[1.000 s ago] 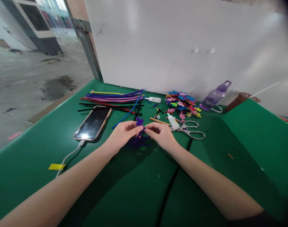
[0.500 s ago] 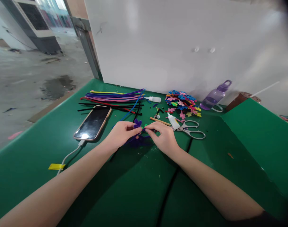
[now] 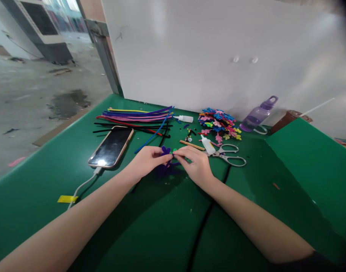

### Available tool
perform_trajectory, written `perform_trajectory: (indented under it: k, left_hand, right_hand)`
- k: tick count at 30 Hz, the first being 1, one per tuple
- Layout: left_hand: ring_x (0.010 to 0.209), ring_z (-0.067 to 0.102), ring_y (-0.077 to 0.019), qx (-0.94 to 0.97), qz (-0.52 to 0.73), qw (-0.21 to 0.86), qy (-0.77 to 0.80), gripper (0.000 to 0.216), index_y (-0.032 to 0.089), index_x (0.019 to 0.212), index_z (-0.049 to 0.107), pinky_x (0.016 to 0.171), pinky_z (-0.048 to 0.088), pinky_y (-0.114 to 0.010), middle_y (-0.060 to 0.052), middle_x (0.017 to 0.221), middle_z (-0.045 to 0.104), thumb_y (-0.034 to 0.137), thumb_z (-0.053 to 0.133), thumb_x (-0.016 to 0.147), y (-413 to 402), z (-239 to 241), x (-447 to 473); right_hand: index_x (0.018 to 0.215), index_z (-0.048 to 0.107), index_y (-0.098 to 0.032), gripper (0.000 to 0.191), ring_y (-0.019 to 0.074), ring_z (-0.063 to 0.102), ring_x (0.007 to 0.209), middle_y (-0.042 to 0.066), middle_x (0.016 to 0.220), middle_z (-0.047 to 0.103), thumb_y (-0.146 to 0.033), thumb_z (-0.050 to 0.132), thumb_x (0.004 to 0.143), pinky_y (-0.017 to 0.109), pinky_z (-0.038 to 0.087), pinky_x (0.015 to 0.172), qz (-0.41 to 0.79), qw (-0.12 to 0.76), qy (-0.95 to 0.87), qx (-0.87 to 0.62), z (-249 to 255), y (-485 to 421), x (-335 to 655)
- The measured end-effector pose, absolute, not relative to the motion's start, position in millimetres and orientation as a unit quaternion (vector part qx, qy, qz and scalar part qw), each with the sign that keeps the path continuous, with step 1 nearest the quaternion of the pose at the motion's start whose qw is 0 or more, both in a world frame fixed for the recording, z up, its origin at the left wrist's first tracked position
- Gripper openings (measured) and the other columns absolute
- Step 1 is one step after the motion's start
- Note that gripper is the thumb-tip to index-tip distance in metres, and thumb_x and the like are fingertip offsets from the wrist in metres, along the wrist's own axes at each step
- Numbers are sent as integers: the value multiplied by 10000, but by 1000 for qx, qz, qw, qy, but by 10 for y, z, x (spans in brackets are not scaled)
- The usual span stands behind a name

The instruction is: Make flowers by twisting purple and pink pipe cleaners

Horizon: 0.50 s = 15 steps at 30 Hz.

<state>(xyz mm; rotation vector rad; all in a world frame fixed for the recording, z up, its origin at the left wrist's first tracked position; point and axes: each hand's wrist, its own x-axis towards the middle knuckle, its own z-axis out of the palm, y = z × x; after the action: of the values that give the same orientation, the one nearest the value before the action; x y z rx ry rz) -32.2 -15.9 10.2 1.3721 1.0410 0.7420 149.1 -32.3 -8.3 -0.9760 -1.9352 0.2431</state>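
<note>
Between my hands is a purple pipe-cleaner flower (image 3: 165, 150) with a bit of green at its middle. My left hand (image 3: 148, 160) pinches it from the left, thumb and forefinger closed. From the right, the thumb and forefinger of my right hand (image 3: 194, 162) are pinched on the same piece at its green part; the fingers hide the exact grip. Just beyond my right hand lie a wooden stick (image 3: 192, 145), a small white glue bottle (image 3: 208, 145) and grey-handled scissors (image 3: 228, 154).
Pipe cleaners (image 3: 138, 115) lie in a bundle at the back left, near a charging phone (image 3: 111, 147). A pile of colourful pipe-cleaner flowers (image 3: 218, 122), another glue bottle (image 3: 185, 118) and a purple water bottle (image 3: 256, 115) stand toward the wall. A green board (image 3: 311, 166) is at right.
The purple flower has turned slightly and its petals sit a little lower between my fingers. Both hands stay almost in the same place.
</note>
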Motion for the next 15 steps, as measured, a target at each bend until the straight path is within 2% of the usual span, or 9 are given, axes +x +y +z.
perform_trajectory:
  k: [5,10,15]
  left_hand:
    - [631,546,-127,596,322,584,447,215,125,657,632,620,409,-235,-21,654,627,332,642,716,-111,73,-369]
    - [616,542,-126,589,325,586,452,218,121,675,625,606,403,-236,-15,646,615,335,651,704,-119,91,-364]
    - [606,535,-114,580,332,598,443,209,127,745,631,590,400,-220,0,644,604,335,629,729,-156,115,-323]
  right_hand:
    - [913,661,-215,130,151,628,810,33,867,679,-214,559,834,307,537,723,100,473,-775,-408,-95,-332,1501]
    - [879,654,-203,103,144,622,757,36,830,666,-208,570,820,284,532,644,105,484,-764,-414,-121,-327,1487]
    - [854,638,-198,93,141,612,755,31,812,651,-196,549,828,294,523,689,100,482,-765,-415,-132,-354,1458]
